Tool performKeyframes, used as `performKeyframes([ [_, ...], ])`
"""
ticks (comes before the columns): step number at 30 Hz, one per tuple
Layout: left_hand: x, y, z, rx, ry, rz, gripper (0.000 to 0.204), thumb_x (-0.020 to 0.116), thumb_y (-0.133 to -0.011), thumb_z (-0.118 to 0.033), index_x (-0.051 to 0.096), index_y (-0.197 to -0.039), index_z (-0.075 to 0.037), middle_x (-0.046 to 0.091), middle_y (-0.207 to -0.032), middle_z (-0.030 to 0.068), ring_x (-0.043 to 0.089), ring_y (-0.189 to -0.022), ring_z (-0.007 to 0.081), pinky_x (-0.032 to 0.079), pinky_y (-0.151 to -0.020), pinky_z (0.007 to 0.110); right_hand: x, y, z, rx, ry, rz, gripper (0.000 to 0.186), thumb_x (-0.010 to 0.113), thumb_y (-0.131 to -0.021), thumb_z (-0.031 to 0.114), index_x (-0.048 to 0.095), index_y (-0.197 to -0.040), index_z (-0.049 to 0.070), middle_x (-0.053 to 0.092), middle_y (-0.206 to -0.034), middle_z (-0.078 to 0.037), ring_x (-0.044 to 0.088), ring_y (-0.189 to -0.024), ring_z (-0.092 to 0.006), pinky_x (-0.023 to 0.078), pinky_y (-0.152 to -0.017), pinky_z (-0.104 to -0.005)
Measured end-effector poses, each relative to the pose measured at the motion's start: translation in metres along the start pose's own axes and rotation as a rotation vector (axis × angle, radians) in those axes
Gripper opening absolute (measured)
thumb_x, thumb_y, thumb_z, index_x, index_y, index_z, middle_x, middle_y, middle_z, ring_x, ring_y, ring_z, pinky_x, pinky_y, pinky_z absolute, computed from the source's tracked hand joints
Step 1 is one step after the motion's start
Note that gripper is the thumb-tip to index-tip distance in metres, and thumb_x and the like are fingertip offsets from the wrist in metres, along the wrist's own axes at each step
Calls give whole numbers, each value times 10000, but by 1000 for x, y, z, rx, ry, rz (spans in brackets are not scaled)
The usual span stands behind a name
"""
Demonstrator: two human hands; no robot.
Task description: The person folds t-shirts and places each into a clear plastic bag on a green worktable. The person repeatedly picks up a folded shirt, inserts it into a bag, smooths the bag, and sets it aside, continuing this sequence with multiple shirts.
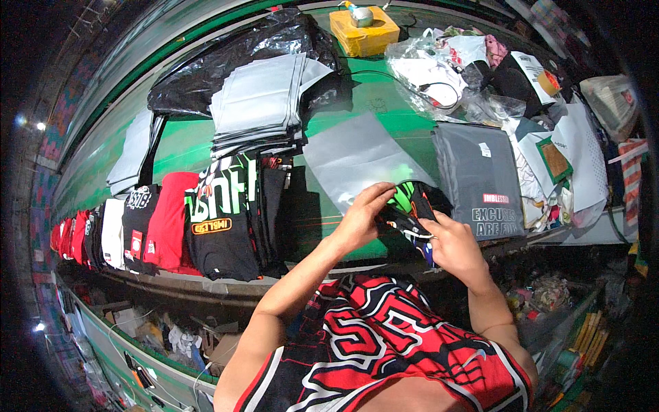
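A translucent plastic bag (353, 154) lies on the green table in front of me. A folded black shirt with a bright green print (405, 199) sits at its near end, partly under the film. My left hand (367, 214) is closed at the bag's near edge, beside the green print; whether it also grips the cloth is hidden. My right hand (454, 242) is closed on the near right side of the folded shirt, thumb on top. Just right of it lies a bagged dark shirt (473, 172) on a flat stack.
To the left stand piles of folded shirts, black (223, 240), red (171, 226) and white. Behind them are stacked grey bags (257, 103) and a black plastic sheet (185, 82). A yellow taped box (364, 34) stands at the back, with cluttered wrappings (439, 75) at the right.
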State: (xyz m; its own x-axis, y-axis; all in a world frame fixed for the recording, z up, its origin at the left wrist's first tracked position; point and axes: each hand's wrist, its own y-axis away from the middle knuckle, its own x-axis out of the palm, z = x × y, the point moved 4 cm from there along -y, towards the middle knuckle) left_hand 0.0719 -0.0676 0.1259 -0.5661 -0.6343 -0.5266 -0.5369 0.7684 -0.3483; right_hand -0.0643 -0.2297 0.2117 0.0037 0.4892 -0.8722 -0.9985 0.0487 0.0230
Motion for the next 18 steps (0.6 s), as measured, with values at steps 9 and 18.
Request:
performKeyframes([
  [9,6,2,-31,166,80,-27,823,559,-623,185,519,-1427,20,476,-1496,216,426,-1433,419,375,-1185,476,49,-54,-4,0,132,-188,155,642,-883,65,669,-988,-45,677,-911,-255,682,-760,-461,565,-681,-542],
  [18,-11,72,44,-380,-185,-110,518,620,-705,113,643,-1203,-25,574,-1345,188,533,-1292,397,453,-1106,456,73,-37,-4,86,77,297,287,736,-914,282,718,-939,-3,728,-873,-192,723,-812,-407,584,-796,-514],
])
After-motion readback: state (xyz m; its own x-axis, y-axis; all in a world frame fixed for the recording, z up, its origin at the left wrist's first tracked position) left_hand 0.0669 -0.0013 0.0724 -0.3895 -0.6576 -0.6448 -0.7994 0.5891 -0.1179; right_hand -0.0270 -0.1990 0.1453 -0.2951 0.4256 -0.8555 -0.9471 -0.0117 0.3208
